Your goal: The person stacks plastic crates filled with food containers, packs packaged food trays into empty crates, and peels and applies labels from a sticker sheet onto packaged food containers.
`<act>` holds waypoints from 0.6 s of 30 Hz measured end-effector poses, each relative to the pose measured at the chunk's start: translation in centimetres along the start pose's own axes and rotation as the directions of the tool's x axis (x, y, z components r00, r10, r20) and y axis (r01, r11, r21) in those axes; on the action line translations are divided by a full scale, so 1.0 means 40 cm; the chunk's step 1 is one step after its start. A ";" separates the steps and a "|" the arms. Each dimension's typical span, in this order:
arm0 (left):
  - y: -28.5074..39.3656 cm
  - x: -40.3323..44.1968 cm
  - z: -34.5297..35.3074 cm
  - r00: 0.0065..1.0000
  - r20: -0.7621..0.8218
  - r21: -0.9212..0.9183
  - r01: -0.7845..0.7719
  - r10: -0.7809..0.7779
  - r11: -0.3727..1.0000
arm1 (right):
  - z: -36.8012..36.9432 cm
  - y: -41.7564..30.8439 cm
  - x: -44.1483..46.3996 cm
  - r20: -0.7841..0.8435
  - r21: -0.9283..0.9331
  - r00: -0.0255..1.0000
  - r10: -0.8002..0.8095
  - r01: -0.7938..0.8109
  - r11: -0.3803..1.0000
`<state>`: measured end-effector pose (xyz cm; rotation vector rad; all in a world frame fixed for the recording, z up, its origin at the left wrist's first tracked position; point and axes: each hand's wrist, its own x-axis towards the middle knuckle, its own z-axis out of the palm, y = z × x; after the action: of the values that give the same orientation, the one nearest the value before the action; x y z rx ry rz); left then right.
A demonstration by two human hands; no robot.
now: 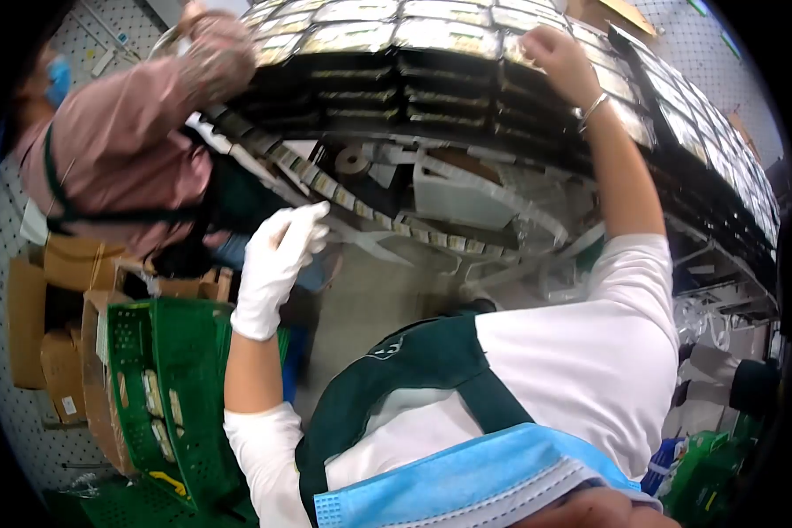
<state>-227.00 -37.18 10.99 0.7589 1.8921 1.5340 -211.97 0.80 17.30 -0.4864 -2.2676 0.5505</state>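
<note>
Our right hand (pixel 561 63): fingers curled at the stacked packs (pixel 440 35), in rows before us | our gloved left hand (pixel 277 264): fingers bent, near the label strip (pixel 358 206) | we cannot tell what either grip holds

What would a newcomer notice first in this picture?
Probably the shiny-topped black plastic trays stacked in rows across the top, with the bare right hand at their upper right. Next, likely the white-gloved left hand, raised left of centre and apart from the trays. The green perforated plastic crate at lower left and the pale-blue pleated face mask along the bottom also stand out.
</note>
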 end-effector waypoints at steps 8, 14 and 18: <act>0.302 0.767 0.572 0.951 0.291 -0.272 -0.019 0.101 0.962 | -0.152 0.785 0.577 -0.014 -0.682 0.883 0.469 -0.351 0.641; 0.366 0.966 0.761 0.872 0.359 0.763 -0.479 0.332 0.434 | -0.033 0.958 0.688 0.068 -0.522 0.780 0.622 -0.503 0.688; 0.282 1.006 0.849 0.925 -0.039 0.884 -0.144 0.377 0.446 | 0.017 1.035 0.739 0.213 -0.483 0.664 0.716 -0.566 0.668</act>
<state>-228.01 16.63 12.90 1.4121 2.8827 0.6753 -224.53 49.83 12.30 -1.5766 -2.5512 0.5878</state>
